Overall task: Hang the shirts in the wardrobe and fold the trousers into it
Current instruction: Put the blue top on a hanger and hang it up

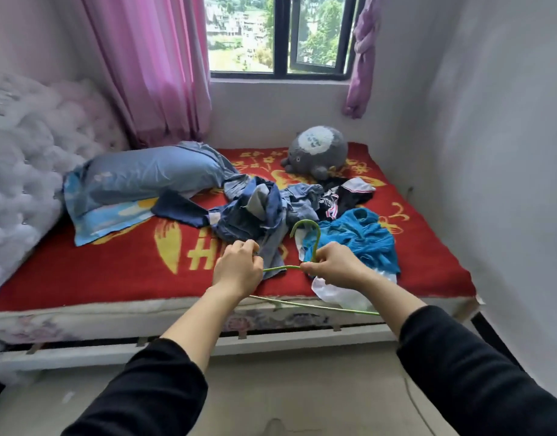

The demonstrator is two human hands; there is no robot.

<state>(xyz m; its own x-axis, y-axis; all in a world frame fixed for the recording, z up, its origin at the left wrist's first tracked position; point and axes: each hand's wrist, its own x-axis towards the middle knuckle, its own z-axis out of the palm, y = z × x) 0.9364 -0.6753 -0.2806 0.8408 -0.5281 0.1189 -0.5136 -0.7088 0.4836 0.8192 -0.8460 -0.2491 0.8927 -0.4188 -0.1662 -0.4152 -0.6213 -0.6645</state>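
A thin green wire hanger (pixel 305 226) is held over the near edge of the bed. My right hand (pixel 332 262) pinches it just below the hook, and my left hand (pixel 239 267) grips its left shoulder. Its bottom bar runs below my forearms. Behind the hanger lies a heap of clothes: crumpled blue denim garments (pixel 255 212), a bright blue knitted top (pixel 359 237), and a black and white garment (pixel 346 193). A pale, translucent piece (pixel 343 292) hangs over the mattress edge under my right wrist.
The bed has a red and yellow blanket (pixel 129 265). A blue pillow (pixel 138 180) lies at the left, a grey plush toy (pixel 318 151) at the back by the window. A white tufted headboard (pixel 25 158) stands left, a wall right. No wardrobe shows.
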